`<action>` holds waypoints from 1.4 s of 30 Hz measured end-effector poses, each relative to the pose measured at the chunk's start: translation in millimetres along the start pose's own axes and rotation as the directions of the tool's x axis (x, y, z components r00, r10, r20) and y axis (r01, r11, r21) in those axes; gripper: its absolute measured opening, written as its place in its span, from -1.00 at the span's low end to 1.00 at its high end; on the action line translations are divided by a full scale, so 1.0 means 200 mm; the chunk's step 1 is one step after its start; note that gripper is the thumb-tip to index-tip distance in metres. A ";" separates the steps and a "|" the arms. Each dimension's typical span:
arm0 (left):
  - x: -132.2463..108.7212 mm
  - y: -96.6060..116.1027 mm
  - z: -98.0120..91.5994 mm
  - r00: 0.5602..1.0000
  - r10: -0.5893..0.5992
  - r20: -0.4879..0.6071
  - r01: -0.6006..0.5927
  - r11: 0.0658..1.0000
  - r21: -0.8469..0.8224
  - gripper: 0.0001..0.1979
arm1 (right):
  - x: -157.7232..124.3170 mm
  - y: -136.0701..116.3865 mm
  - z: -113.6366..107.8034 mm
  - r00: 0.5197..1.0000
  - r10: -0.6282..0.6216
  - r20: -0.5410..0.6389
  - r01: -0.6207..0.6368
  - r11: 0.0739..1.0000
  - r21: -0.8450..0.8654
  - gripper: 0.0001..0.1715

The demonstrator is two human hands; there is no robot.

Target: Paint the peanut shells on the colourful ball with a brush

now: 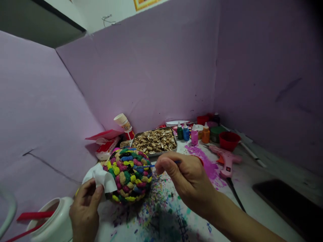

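A round dome covered in shells painted yellow, pink, green, blue and black (130, 174) is tilted up on the paint-spattered table (166, 215). My left hand (85, 208) grips its left edge through a piece of white tissue (101, 177). My right hand (185, 178) is closed in a pinch on a thin blue paintbrush (147, 166), whose tip touches the upper part of the dome.
A metal tray of nut shells (154, 141) stands behind the dome. Small paint bottles (193, 133), a red bowl (229, 140) and a pink glue gun (225, 159) lie at the right. A white jar (54, 222) sits at the lower left. Purple panels wall in the table.
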State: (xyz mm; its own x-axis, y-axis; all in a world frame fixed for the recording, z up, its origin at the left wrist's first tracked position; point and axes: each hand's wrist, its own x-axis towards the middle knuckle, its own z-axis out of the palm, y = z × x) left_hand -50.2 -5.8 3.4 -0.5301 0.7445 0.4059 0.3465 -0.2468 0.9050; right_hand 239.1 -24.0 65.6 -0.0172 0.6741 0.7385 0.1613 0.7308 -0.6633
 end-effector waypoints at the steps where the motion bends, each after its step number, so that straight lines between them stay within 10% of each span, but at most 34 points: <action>1: -0.01 0.00 0.02 1.000 0.018 -0.008 -0.018 0.999 0.028 -0.56 | 0.00 0.00 0.00 1.000 0.002 0.009 -0.002 1.000 0.005 -0.59; 9: 0.00 0.00 0.03 0.973 0.228 0.020 -0.228 0.958 0.174 -0.53 | -0.01 0.00 0.01 0.999 0.006 0.039 -0.004 0.999 -0.047 -0.57; 20: 0.02 -0.04 0.03 0.998 -0.036 0.045 0.041 0.993 -0.111 -0.53 | -0.01 -0.04 -0.01 0.997 -0.060 0.045 0.061 0.998 -0.031 -0.57; 42: 0.05 -0.05 0.02 0.976 0.054 0.211 -0.088 0.984 0.153 -0.45 | -0.01 -0.02 -0.02 0.996 -0.082 0.044 0.086 0.992 -0.097 -0.56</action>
State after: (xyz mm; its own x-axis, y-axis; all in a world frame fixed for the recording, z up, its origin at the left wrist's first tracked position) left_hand -55.6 6.0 -3.0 -0.3350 0.8442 0.4184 0.5060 -0.2134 0.8357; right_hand 242.4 -27.9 67.0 -0.0736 0.6162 0.7841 0.2541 0.7719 -0.5828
